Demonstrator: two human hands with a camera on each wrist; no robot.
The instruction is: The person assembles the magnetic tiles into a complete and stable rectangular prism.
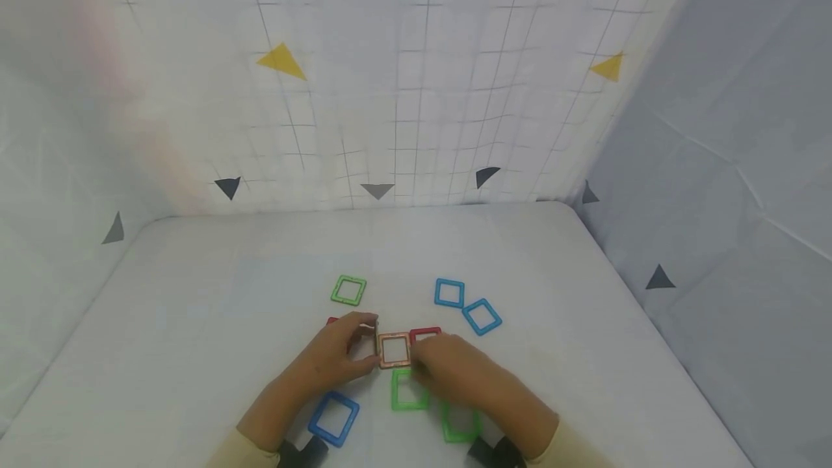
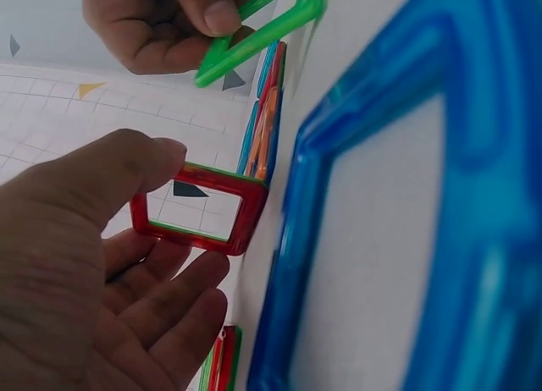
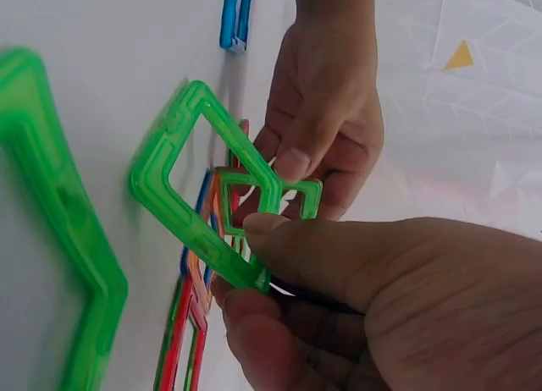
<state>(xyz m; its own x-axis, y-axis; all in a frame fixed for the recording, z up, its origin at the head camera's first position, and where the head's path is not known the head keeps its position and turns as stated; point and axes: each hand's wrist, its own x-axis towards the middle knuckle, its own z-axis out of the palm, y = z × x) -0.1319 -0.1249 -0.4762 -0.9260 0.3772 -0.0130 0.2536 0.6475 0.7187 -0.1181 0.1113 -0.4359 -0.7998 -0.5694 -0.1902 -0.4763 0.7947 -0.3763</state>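
Note:
My left hand [image 1: 334, 352] pinches an upright square frame tile [image 2: 247, 213], red on one face and green on the other, between thumb and fingers. In the head view it stands edge-on at the left side of a flat orange square tile [image 1: 395, 365]. My right hand [image 1: 455, 367] pinches a green square tile [image 3: 199, 234] by one corner, tilted above the table in the right wrist view. A red square tile [image 1: 425, 331] lies against the right side of the orange one, partly hidden by my right hand.
On the white table [image 1: 195, 295], a blue tile [image 1: 349, 425] and a green tile [image 1: 463, 438] lie near my wrists. Farther back are a green tile [image 1: 347, 302] and two blue tiles [image 1: 450, 304]. A red tile [image 1: 332, 320] shows partly behind my left hand. White sheeting surrounds the table.

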